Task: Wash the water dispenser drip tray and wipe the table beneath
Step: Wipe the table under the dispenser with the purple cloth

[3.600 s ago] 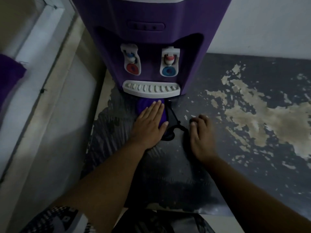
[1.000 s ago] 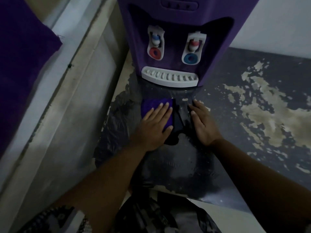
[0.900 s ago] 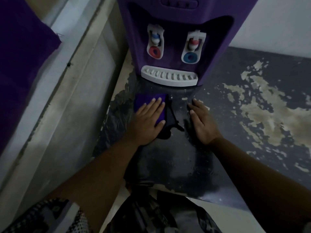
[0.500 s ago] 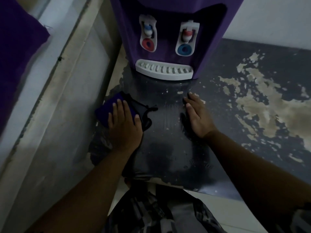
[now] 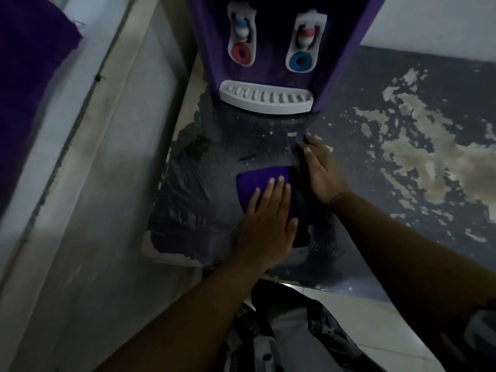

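I see my left hand (image 5: 268, 221) pressed flat and unclenched on the purple cloth (image 5: 257, 183), just short of the white drip tray (image 5: 265, 99) seated in the dispenser (image 5: 271, 33), while my right hand (image 5: 320, 170) rests open on the worn bench (image 5: 402, 146) beside it.

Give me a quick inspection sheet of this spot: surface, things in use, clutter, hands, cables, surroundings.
Surface: dark table, coating flaked off in pale patches, streaked in front.
Job's things: white drip tray in place under the purple dispenser; purple cloth on the table.
Clutter: nothing seen.
Hands: left hand flat on the cloth; right hand flat on the table.
Cables: nothing seen.
Surroundings: grey ledge to the left, white wall behind.
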`<state>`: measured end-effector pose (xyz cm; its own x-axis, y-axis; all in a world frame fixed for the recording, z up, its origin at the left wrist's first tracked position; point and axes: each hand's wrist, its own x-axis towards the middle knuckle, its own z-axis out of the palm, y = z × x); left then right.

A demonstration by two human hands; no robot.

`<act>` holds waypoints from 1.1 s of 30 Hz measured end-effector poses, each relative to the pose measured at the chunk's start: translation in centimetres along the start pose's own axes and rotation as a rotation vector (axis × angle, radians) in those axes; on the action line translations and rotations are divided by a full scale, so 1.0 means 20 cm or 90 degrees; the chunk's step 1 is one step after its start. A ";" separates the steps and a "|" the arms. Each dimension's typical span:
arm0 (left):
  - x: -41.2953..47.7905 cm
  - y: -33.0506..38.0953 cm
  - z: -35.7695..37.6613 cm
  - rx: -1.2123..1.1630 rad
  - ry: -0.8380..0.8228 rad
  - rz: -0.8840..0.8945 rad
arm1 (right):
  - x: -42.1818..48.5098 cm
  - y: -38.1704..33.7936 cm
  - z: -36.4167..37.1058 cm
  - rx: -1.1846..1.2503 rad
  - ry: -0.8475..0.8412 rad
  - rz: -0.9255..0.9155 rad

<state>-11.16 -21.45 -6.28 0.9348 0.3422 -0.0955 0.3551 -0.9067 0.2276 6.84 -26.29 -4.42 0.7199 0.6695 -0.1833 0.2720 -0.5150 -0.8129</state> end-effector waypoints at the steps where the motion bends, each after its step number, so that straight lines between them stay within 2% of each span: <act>1: -0.03 0.02 0.01 0.008 -0.007 0.021 | 0.00 -0.01 0.01 0.007 0.001 0.004; 8: -0.14 -0.17 -0.01 0.018 -0.058 0.194 | -0.01 0.00 0.02 -0.029 0.003 0.009; 10: -0.17 -0.25 -0.03 0.017 -0.057 0.203 | -0.01 -0.01 0.03 -0.050 0.005 0.005; 15: -0.17 -0.51 -0.10 0.034 -0.053 0.140 | -0.02 -0.01 0.04 -0.085 0.008 0.001; 22: -0.07 -0.86 -0.20 0.041 0.020 -0.083 | -0.03 -0.03 0.04 -0.099 0.010 -0.001; 29: 0.08 -0.65 -0.17 -0.007 0.062 -0.263 | -0.04 -0.04 0.04 -0.096 0.004 0.019; 33: 0.10 -0.48 -0.12 0.007 0.054 -0.198 | -0.05 -0.05 0.05 -0.073 0.004 0.036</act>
<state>-12.80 -11.43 -6.31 0.7790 0.6222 -0.0776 0.6242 -0.7579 0.1898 5.25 -25.90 -4.06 0.7397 0.6347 -0.2237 0.3020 -0.6101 -0.7325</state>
